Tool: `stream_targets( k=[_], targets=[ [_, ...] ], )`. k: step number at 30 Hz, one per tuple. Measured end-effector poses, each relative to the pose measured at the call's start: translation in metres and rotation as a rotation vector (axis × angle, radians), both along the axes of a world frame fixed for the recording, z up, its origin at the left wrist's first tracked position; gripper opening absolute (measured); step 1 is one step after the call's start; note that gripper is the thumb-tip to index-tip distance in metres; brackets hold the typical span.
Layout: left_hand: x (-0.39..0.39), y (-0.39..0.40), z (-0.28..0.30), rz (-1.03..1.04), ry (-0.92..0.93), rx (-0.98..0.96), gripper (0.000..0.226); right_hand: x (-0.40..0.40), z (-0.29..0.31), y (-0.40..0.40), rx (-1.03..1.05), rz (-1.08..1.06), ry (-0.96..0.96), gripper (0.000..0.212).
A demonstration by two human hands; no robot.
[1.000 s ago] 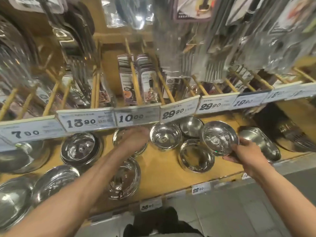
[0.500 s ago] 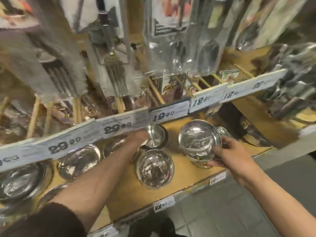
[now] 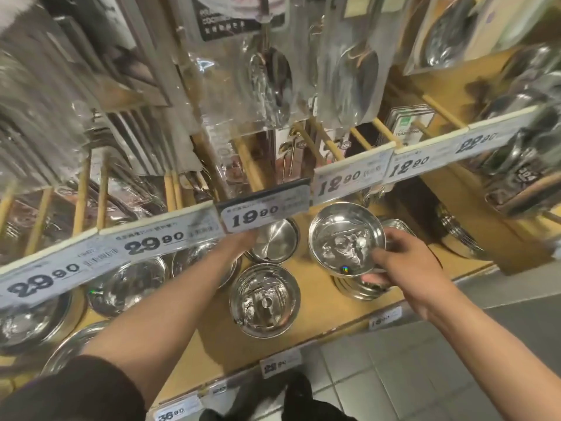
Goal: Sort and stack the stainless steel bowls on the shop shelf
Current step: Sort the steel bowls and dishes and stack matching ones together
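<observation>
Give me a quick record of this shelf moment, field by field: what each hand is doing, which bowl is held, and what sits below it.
right hand: grips the rim of the held bowl
left hand: reaches under the 19.90 price tag, fingers hidden
below held bowl: stack of bowls
front bowl: untouched on the wooden shelf

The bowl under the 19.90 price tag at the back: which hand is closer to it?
Left. The left hand reaches right up to that back bowl, its fingers hidden behind the price tag. The right hand is off to the side, holding another bowl.
</observation>
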State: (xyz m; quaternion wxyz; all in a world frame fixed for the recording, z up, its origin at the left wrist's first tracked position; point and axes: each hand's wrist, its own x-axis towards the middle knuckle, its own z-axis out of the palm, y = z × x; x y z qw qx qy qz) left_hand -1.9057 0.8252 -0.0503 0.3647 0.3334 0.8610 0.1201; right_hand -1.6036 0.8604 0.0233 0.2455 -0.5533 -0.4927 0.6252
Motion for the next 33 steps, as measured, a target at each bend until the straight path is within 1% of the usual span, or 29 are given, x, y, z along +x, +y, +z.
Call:
stream_targets(
  k=[1, 2, 4, 6, 7, 8, 10, 13, 16, 18, 21, 23, 25, 27, 30, 33],
  targets=[
    [-0.001, 0.0, 0.0, 0.036, 0.013, 0.043, 0.047, 0.0, 0.001, 0.0, -0.008, -0.003, -0.001, 0.036],
    [0.0, -0.003, 0.005, 0.072, -0.01, 0.037, 0.047, 0.0, 0.002, 0.0, -0.015, -0.005, -0.002, 0.036],
    [0.001, -0.008, 0.009, 0.086, 0.017, 0.066, 0.049, 0.001, 0.003, -0.001, -0.025, -0.011, 0.003, 0.034],
    [0.004, -0.015, 0.015, 0.034, 0.11, 0.201, 0.049, 0.003, 0.004, -0.003, -0.034, -0.02, 0.012, 0.033],
    [0.005, -0.019, 0.019, -0.019, 0.175, 0.264, 0.046, 0.003, 0.005, -0.005, -0.035, -0.025, 0.015, 0.033],
    [0.007, -0.025, 0.025, -0.026, 0.197, 0.286, 0.041, 0.004, 0.005, -0.007, -0.032, -0.034, 0.017, 0.033],
    [0.008, -0.038, 0.033, -0.011, 0.213, 0.286, 0.032, 0.005, 0.007, -0.011, -0.021, -0.054, 0.016, 0.033],
    [0.009, -0.061, 0.047, 0.005, 0.203, 0.405, 0.028, 0.006, 0.011, -0.023, -0.003, -0.078, 0.018, 0.03],
    [0.015, -0.087, 0.066, -0.009, 0.104, 0.47, 0.028, 0.008, 0.018, -0.041, 0.006, -0.126, 0.029, 0.03],
    [0.02, -0.1, 0.074, -0.029, 0.039, 0.465, 0.03, 0.014, 0.023, -0.055, 0.012, -0.173, 0.031, 0.028],
    [0.027, -0.114, 0.079, 0.02, -0.102, 0.453, 0.033, 0.032, 0.03, -0.078, 0.021, -0.234, 0.022, 0.03],
    [0.035, -0.12, 0.081, -0.034, -0.186, 0.469, 0.029, 0.048, 0.033, -0.093, 0.021, -0.289, 0.012, 0.03],
    [0.044, -0.124, 0.085, -0.102, -0.261, 0.529, 0.021, 0.065, 0.037, -0.107, 0.026, -0.331, 0.002, 0.029],
    [0.055, -0.127, 0.09, -0.103, -0.352, 0.572, 0.019, 0.081, 0.042, -0.117, 0.038, -0.378, -0.009, 0.031],
    [0.071, -0.119, 0.095, -0.063, -0.389, 0.566, 0.021, 0.102, 0.047, -0.126, 0.054, -0.445, -0.007, 0.032],
    [0.088, -0.102, 0.097, -0.005, -0.435, 0.546, 0.024, 0.117, 0.05, -0.129, 0.06, -0.448, -0.022, 0.033]
  ],
)
